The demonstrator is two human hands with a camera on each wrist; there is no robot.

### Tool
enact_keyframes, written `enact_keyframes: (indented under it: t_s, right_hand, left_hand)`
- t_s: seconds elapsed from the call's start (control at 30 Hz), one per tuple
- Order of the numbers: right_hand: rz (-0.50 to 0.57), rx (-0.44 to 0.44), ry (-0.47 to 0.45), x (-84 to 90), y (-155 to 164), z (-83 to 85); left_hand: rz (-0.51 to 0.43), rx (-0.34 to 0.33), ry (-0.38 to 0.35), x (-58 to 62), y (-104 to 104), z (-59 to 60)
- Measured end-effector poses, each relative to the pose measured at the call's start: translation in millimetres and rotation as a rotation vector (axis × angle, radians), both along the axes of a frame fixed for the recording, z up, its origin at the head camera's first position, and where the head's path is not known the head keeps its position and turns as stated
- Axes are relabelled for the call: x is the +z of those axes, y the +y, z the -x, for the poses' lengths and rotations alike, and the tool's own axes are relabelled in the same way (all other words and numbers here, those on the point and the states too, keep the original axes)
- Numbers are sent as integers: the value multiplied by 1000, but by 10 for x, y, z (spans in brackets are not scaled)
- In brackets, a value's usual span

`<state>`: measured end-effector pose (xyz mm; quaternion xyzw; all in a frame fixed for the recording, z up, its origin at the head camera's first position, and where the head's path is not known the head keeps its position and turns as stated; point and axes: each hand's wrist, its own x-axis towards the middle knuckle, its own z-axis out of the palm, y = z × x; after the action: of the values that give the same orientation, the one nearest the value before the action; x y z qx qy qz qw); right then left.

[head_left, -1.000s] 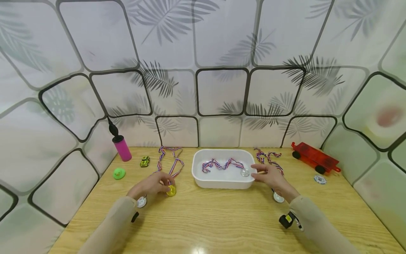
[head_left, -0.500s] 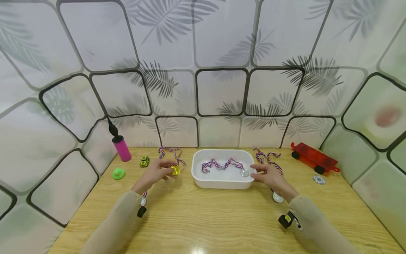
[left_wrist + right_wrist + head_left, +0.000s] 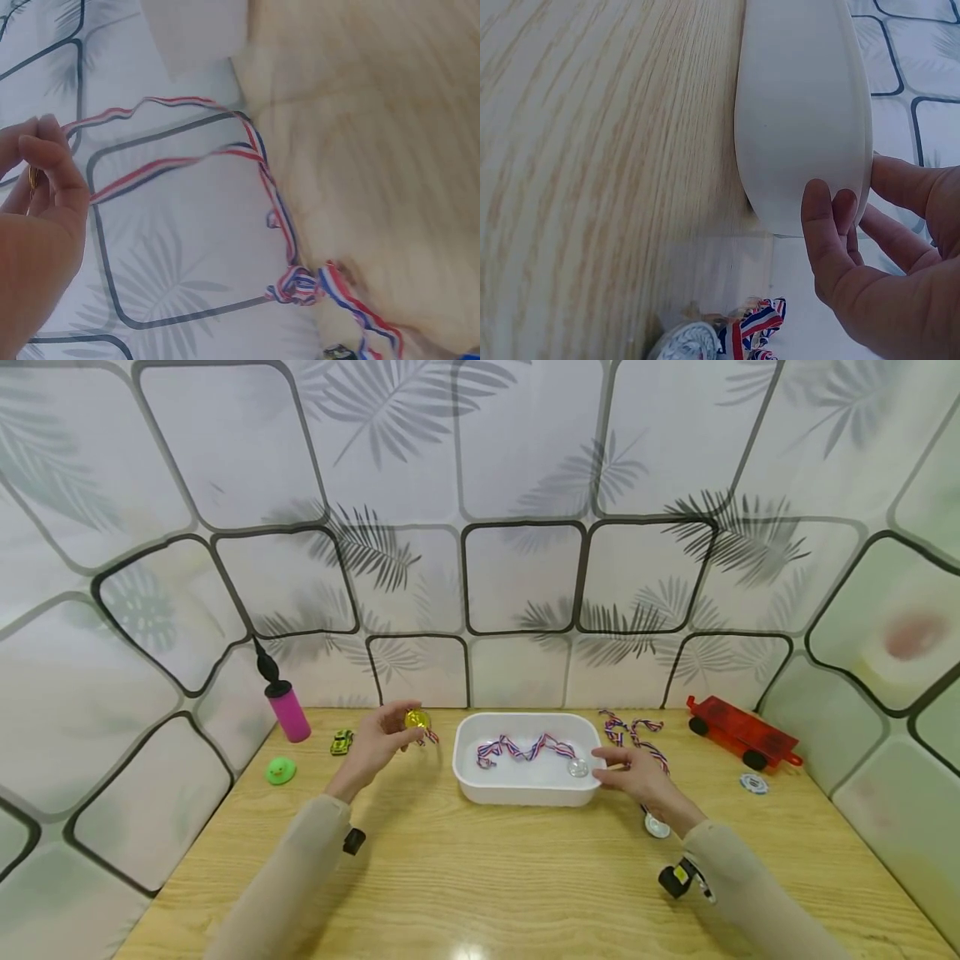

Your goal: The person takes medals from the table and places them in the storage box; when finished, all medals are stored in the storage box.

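Note:
My left hand point(image 3: 378, 745) pinches a gold medal point(image 3: 417, 719) above the table's back left. Two strands of its striped ribbon point(image 3: 142, 171) run from the fingers down to a bunched knot in the left wrist view. At the centre stands a white tub point(image 3: 525, 796) with a silver medal point(image 3: 577, 767) and its wavy ribbon point(image 3: 528, 748) inside. My right hand point(image 3: 643, 781) holds the tub's right end, fingers and thumb at the rim and wall. Another silver medal point(image 3: 657, 825) lies below that hand, its ribbon point(image 3: 648, 747) partly hidden.
To the left are a pink pump point(image 3: 288, 714), a small yellow car point(image 3: 342, 742) and a green duck point(image 3: 281, 771). A red toy trailer point(image 3: 742, 732) and a poker chip point(image 3: 753, 784) lie at right. Patterned cloth walls point(image 3: 517, 668) enclose the table point(image 3: 480, 877).
My left hand has lifted the gold medal from the table and carried it up toward the back wall, pulling its ribbon along. The right hand keeps its place at the tub.

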<state>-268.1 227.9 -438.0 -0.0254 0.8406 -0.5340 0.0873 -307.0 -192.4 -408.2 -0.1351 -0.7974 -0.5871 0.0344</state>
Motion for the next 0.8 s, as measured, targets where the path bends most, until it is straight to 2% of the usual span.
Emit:
enact_keyframes:
  t_s: [0.17, 0.33, 0.57, 0.63, 0.8]
  right_hand:
    - [28, 6, 4, 11, -3, 2]
    - [14, 3, -3, 3, -1, 14]
    - [-7, 0, 0, -1, 5, 22]
    - [-7, 0, -2, 7, 3, 18]
    - [-3, 7, -7, 14, 3, 15]
  left_hand:
    - [2, 23, 79, 149, 65, 25]
    - [-41, 43, 126, 299, 107, 51]
    - [-149, 15, 170, 652, 210, -32]
    - [-184, 17, 201, 697, 227, -15]
    - [-213, 54, 262, 695, 235, 134]
